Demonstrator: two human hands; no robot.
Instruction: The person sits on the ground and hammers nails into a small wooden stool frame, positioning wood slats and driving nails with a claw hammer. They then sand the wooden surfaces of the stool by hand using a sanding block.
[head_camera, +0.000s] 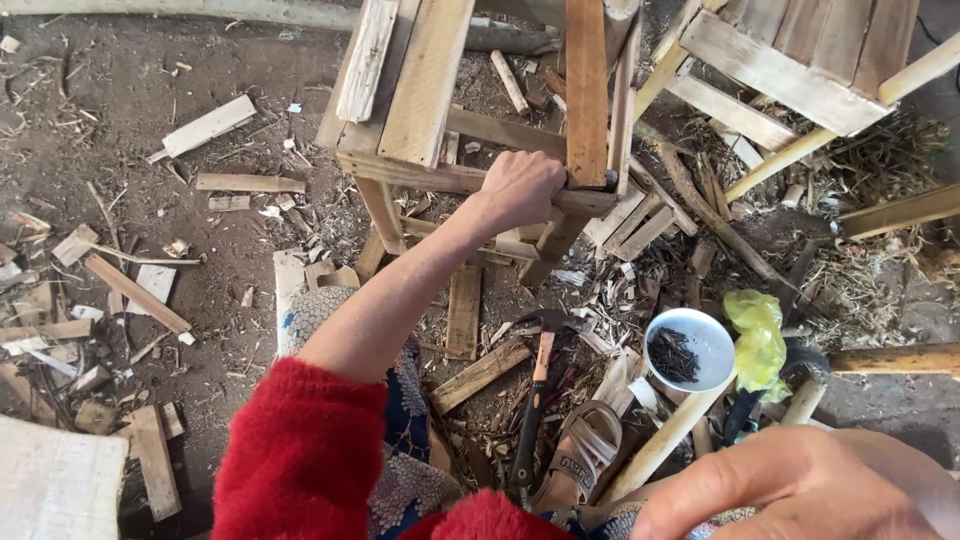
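Left hand (520, 188) clenched around the front rail of a rough wooden stool frame (470, 130), standing on the dirt floor (130, 130) among offcuts. Right hand (800, 490) low at the frame's edge, fingers (720, 480) curled, perhaps pinching something; cannot tell. Nearby: hammer (535, 400), white bowl (690, 350) of dark nails, yellow bag (757, 335).
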